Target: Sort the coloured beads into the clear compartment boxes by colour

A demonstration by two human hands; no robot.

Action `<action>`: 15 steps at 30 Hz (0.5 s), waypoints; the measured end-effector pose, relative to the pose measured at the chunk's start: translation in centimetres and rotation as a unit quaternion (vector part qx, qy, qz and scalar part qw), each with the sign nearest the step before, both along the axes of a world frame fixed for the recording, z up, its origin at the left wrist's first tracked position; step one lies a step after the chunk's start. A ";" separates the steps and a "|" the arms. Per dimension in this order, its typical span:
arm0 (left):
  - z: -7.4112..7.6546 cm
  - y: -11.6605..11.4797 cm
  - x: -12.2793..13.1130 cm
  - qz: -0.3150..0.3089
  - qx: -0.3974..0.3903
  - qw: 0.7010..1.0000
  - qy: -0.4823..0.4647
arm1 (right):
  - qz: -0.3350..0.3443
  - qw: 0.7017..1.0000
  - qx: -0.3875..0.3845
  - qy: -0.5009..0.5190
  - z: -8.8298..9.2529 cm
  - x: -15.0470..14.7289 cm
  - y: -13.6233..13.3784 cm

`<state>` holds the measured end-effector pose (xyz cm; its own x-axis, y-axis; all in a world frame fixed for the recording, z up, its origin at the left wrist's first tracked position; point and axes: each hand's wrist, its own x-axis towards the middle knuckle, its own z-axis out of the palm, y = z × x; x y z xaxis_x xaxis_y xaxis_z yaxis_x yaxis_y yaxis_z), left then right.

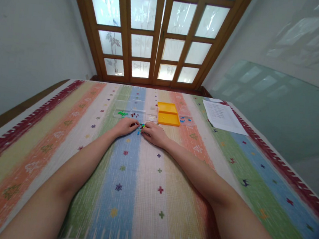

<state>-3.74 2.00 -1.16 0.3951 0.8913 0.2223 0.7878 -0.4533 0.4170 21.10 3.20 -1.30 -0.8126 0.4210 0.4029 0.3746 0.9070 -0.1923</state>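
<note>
Small pieces [142,126] are flanked on the counter [147,179] by the left hand [126,127] and right hand [155,134], both curled; any grip cannot be told. Beyond, clear boxes [116,115] and a yellow box [173,119] are laid open, presumably for easy reach.

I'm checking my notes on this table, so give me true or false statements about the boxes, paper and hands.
1. The yellow box stands open. True.
2. The leftmost box holds orange pieces. False: green pieces lie in that clear box.
3. The large paper sheet lies right of the yellow box. True.
4. The hands are far apart. False: the left hand and right hand are close together, at a small mixed-colour pile.
5. Blue pieces lie in the rightmost box. True.
</note>
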 end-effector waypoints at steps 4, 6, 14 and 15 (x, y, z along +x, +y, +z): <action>0.2 -0.1 0.1 0.009 -0.001 1.000 0.003 | -0.020 1.000 -0.006 -0.001 0.2 0.1 0.0; 0.2 -0.2 0.2 0.013 -0.003 1.000 0.005 | -0.017 1.000 -0.007 -0.002 0.3 0.1 0.0; 0.0 0.0 0.0 0.006 -0.005 1.000 0.000 | -0.112 0.981 -0.075 0.137 1.2 1.2 1.8; 0.0 0.0 0.0 0.007 -0.006 1.000 -0.002 | -0.133 0.975 -0.091 0.153 1.4 1.5 2.2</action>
